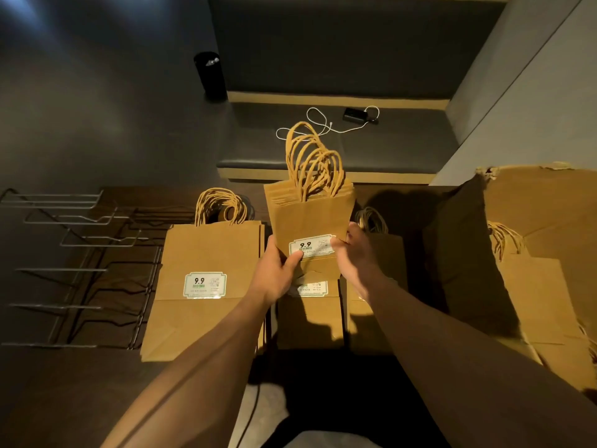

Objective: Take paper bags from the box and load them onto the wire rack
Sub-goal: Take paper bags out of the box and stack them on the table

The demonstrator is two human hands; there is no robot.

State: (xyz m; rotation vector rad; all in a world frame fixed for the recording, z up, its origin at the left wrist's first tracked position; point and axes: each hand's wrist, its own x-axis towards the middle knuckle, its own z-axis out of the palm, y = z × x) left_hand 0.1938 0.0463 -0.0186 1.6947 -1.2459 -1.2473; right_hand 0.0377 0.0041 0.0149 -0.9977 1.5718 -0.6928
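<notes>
Above the dark table (pixel 80 383), both hands hold one bundle of paper bags (pixel 307 218) upright. The left hand (pixel 274 273) grips its lower left edge with the thumb on the front, and the right hand (pixel 353 253) grips the lower right edge, fingers curled around it.

The task seems to be in its early part. The wire rack (pixel 74 253) at the left lies with its slots bare (no bag is in it as far as one can see). One stack of bags (pixel 203 279) lies flat just beside the rack, two more stacks lie under the hands, and the box (pixel 542 221) at the right holds more bags.

For moving, the way to the rack goes left over the flat stack, and the air above it looks free. The handles (pixel 310 160) stand high and loose, so they could catch on the wire ends.
</notes>
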